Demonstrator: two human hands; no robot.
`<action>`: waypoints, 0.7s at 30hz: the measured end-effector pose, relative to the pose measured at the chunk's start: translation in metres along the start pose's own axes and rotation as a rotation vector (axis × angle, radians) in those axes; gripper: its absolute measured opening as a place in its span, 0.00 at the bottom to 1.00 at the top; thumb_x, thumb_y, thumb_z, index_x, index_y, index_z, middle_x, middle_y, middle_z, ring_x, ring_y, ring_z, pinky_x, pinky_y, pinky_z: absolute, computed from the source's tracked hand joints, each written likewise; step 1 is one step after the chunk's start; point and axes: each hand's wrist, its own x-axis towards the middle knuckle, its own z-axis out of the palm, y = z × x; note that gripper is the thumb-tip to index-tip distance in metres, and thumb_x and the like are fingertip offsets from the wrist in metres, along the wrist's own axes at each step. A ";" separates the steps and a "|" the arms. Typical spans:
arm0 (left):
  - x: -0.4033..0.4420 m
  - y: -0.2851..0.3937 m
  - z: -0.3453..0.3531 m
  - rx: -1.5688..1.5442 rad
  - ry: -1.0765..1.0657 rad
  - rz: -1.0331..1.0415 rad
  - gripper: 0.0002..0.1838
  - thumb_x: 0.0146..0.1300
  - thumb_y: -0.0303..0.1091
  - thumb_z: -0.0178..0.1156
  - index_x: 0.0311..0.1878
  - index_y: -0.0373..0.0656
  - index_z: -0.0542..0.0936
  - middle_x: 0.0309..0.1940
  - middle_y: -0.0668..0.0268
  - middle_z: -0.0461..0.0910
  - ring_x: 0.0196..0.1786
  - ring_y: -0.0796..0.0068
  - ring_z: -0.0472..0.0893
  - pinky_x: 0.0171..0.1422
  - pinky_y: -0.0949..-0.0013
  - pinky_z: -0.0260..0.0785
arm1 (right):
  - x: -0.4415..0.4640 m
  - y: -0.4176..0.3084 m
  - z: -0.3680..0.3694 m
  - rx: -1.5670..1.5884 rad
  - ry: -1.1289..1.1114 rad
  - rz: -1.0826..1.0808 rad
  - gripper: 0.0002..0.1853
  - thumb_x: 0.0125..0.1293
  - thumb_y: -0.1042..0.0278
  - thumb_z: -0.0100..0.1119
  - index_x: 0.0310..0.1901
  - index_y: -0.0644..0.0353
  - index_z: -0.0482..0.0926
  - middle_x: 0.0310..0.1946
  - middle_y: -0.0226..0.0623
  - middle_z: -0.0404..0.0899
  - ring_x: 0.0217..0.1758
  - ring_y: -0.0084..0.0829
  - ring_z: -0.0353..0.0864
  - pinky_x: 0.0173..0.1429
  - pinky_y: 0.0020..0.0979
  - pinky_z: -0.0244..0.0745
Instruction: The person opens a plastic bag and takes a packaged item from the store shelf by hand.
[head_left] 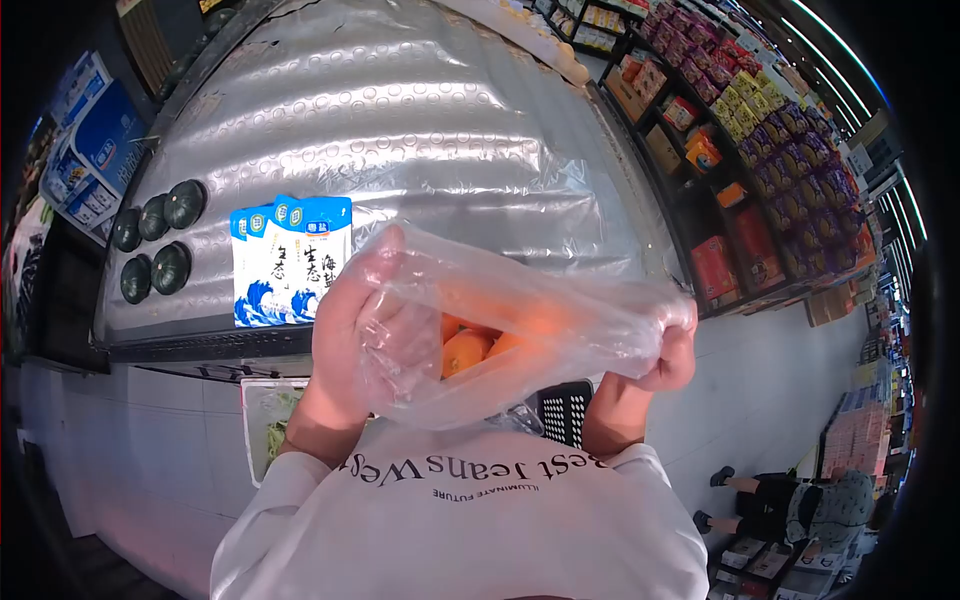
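Note:
A clear plastic bag (500, 390) is stretched between my two hands in front of my chest, its mouth spread wide. Several oranges (466, 353) show through the opening, and more orange colour shows blurred through the film. My left hand (350, 325) holds the bag's left side, its fingers partly covered by the plastic. On the other side, my right hand (672, 352) is closed in a fist around the gathered rim. Blue-and-white sea salt packets (290, 262) stand on the display just beyond my left hand.
A display covered in silvery bubble film (400, 150) lies ahead, with several dark green squashes (170, 268) at its left. Below are a white crate (258, 420) with greens and a black basket (565, 412). Snack shelves (740, 170) line the right; a person (800, 505) is at lower right.

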 end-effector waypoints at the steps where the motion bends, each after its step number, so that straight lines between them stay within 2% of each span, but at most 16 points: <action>1: 0.005 0.008 0.005 -0.083 0.032 0.035 0.22 0.70 0.42 0.37 0.17 0.49 0.59 0.08 0.73 0.53 0.09 0.81 0.52 0.11 0.76 0.45 | 0.017 0.005 0.006 0.069 -0.113 -0.022 0.15 0.55 0.65 0.40 0.16 0.65 0.66 0.13 0.42 0.70 0.15 0.33 0.67 0.23 0.32 0.64; 2: 0.011 0.016 0.012 -0.164 0.059 0.075 0.23 0.70 0.42 0.37 0.17 0.49 0.59 0.08 0.73 0.53 0.09 0.81 0.52 0.11 0.76 0.45 | 0.031 0.013 0.011 0.139 -0.228 -0.049 0.17 0.59 0.63 0.40 0.17 0.65 0.66 0.13 0.42 0.70 0.13 0.31 0.66 0.20 0.30 0.63; 3: 0.016 0.024 0.013 -0.243 0.082 0.113 0.23 0.71 0.42 0.37 0.16 0.49 0.59 0.08 0.73 0.52 0.09 0.82 0.52 0.11 0.76 0.45 | 0.040 0.022 0.014 0.351 -0.251 0.056 0.20 0.63 0.60 0.39 0.19 0.66 0.67 0.11 0.38 0.67 0.09 0.27 0.62 0.13 0.25 0.57; 5: 0.025 0.041 0.003 -0.059 0.060 0.199 0.23 0.71 0.43 0.36 0.16 0.49 0.59 0.07 0.73 0.52 0.09 0.82 0.51 0.12 0.77 0.46 | 0.063 0.017 0.047 0.442 -0.144 0.207 0.12 0.48 0.72 0.35 0.12 0.64 0.62 0.08 0.37 0.63 0.08 0.23 0.54 0.12 0.25 0.53; 8: 0.029 0.060 -0.010 0.189 0.062 0.304 0.26 0.71 0.43 0.33 0.14 0.49 0.58 0.07 0.73 0.52 0.09 0.82 0.51 0.10 0.77 0.45 | 0.091 0.034 0.068 0.591 -0.177 0.288 0.12 0.48 0.73 0.34 0.11 0.62 0.60 0.07 0.33 0.58 0.07 0.21 0.50 0.10 0.24 0.48; 9: 0.029 0.064 -0.013 0.270 0.073 0.331 0.27 0.72 0.43 0.31 0.12 0.50 0.57 0.07 0.73 0.51 0.09 0.82 0.50 0.09 0.77 0.45 | 0.097 0.041 0.074 0.602 -0.200 0.309 0.12 0.48 0.73 0.34 0.11 0.61 0.59 0.07 0.32 0.58 0.07 0.21 0.50 0.10 0.24 0.48; 11: 0.031 0.065 -0.019 0.321 0.258 0.298 0.27 0.72 0.44 0.31 0.13 0.49 0.57 0.07 0.73 0.51 0.08 0.81 0.51 0.10 0.76 0.45 | 0.108 0.057 0.086 0.629 -0.240 0.346 0.12 0.48 0.74 0.34 0.10 0.60 0.58 0.07 0.31 0.56 0.08 0.20 0.50 0.11 0.24 0.48; 12: 0.032 0.066 -0.025 0.345 0.348 0.281 0.27 0.72 0.44 0.31 0.13 0.49 0.57 0.07 0.73 0.52 0.08 0.81 0.52 0.10 0.75 0.45 | 0.112 0.066 0.090 0.688 -0.277 0.386 0.12 0.48 0.75 0.34 0.11 0.62 0.60 0.08 0.33 0.58 0.08 0.21 0.51 0.11 0.24 0.49; 15: 0.033 0.080 -0.053 0.370 0.155 0.292 0.27 0.71 0.44 0.33 0.13 0.49 0.57 0.07 0.73 0.53 0.08 0.81 0.53 0.11 0.76 0.46 | 0.115 0.090 0.100 0.527 -0.267 0.364 0.11 0.47 0.76 0.33 0.11 0.64 0.62 0.08 0.34 0.60 0.08 0.22 0.52 0.11 0.25 0.49; 16: 0.037 0.078 -0.058 0.452 0.251 0.329 0.27 0.71 0.44 0.35 0.13 0.49 0.57 0.06 0.72 0.53 0.08 0.81 0.52 0.11 0.76 0.46 | 0.117 0.099 0.099 0.570 -0.289 0.369 0.11 0.46 0.76 0.33 0.11 0.66 0.63 0.08 0.35 0.61 0.08 0.23 0.53 0.11 0.25 0.49; 18: 0.045 0.072 -0.069 0.619 0.448 0.394 0.26 0.70 0.43 0.38 0.13 0.49 0.58 0.06 0.72 0.54 0.08 0.82 0.52 0.12 0.76 0.46 | 0.117 0.118 0.100 0.482 -0.347 0.332 0.12 0.50 0.72 0.34 0.13 0.61 0.60 0.08 0.29 0.57 0.08 0.20 0.51 0.11 0.23 0.48; 19: 0.044 0.074 -0.083 0.586 0.346 0.377 0.20 0.69 0.43 0.42 0.20 0.47 0.63 0.10 0.72 0.59 0.12 0.82 0.57 0.15 0.76 0.51 | 0.117 0.125 0.100 0.440 -0.371 0.310 0.12 0.52 0.70 0.35 0.13 0.59 0.59 0.08 0.26 0.55 0.08 0.18 0.50 0.11 0.22 0.47; 21: 0.043 0.082 -0.107 0.519 0.138 0.337 0.12 0.66 0.42 0.50 0.34 0.43 0.73 0.19 0.72 0.71 0.20 0.84 0.69 0.22 0.78 0.59 | 0.118 0.131 0.099 0.461 -0.370 0.359 0.12 0.52 0.71 0.35 0.13 0.59 0.59 0.08 0.27 0.55 0.08 0.20 0.50 0.11 0.23 0.47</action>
